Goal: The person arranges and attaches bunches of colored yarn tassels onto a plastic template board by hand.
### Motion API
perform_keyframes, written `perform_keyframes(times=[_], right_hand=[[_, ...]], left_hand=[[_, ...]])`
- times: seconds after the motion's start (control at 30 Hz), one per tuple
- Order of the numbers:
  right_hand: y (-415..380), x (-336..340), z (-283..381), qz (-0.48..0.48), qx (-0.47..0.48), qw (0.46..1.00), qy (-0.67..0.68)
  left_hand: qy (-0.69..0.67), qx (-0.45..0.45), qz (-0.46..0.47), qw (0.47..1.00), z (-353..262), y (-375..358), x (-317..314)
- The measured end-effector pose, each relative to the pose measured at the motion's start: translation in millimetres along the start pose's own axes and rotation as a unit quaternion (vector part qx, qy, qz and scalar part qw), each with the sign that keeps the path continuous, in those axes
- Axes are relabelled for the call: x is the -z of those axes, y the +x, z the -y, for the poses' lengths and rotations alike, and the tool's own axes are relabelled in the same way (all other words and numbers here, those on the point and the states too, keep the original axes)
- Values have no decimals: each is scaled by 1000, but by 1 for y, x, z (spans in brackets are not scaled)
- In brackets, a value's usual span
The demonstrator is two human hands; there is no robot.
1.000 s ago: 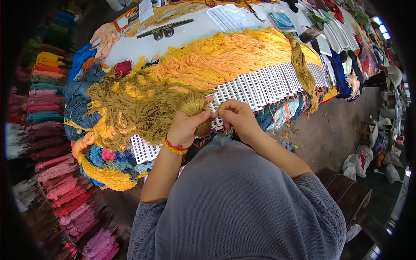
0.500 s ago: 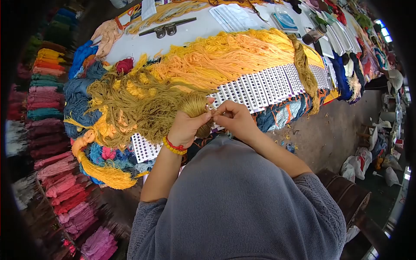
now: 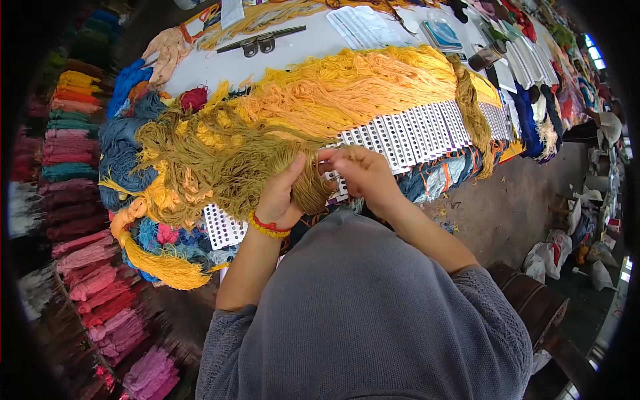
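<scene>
My left hand [image 3: 281, 195], with red and yellow bands at the wrist, is wrapped round the gathered end of an olive-green yarn skein [image 3: 312, 188]. The loose strands of that skein spread leftward over the table. Against its right side is my right hand [image 3: 368, 175], fingers curled together close to my left fingertips. Whatever those right fingers pinch is hidden. Just beyond my right hand lie white cards with rows of dark holes [image 3: 400, 139], and orange yarn [image 3: 347, 87] is threaded through along their far edge.
Blue-grey yarn [image 3: 123, 153] and a yellow skein [image 3: 163, 263] hang at the table's left end. Farther back are a black clip bar [image 3: 260, 44], a printed sheet [image 3: 360, 27], a small scale [image 3: 441, 32] and a dark jar [image 3: 487, 55]. Coloured skeins [image 3: 70, 143] line the left side.
My right hand has shifted slightly, its fingers now curled nearer the skein's top. My left thumb has lifted from the pinch and lies along the skein, which has turned and looks less rounded.
</scene>
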State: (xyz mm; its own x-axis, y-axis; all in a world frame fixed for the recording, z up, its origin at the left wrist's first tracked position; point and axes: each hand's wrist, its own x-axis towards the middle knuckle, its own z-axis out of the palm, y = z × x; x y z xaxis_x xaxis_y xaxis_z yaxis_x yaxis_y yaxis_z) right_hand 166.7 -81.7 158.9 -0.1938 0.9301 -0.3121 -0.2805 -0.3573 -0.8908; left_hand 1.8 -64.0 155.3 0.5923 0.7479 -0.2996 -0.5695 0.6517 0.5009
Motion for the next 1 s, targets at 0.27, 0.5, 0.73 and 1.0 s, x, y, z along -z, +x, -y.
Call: perform_keyframes(times=[0.27,0.5,0.73,1.0], right_hand=[[6,-9,-17,26,49,994,-96],[0,-10,-9,12,36,999,-9],[-1,-4,-14,-2,27,999,-39],[-5,-3,-11,2,25,1000,-18]], left_hand=[[102,6,4,995,0,-2,-4],[46,-3,7,999,-2,-4,-4],[135,-88,-99,982,2,-5,-13],[148,-109,-99,978,6,-5,-15]])
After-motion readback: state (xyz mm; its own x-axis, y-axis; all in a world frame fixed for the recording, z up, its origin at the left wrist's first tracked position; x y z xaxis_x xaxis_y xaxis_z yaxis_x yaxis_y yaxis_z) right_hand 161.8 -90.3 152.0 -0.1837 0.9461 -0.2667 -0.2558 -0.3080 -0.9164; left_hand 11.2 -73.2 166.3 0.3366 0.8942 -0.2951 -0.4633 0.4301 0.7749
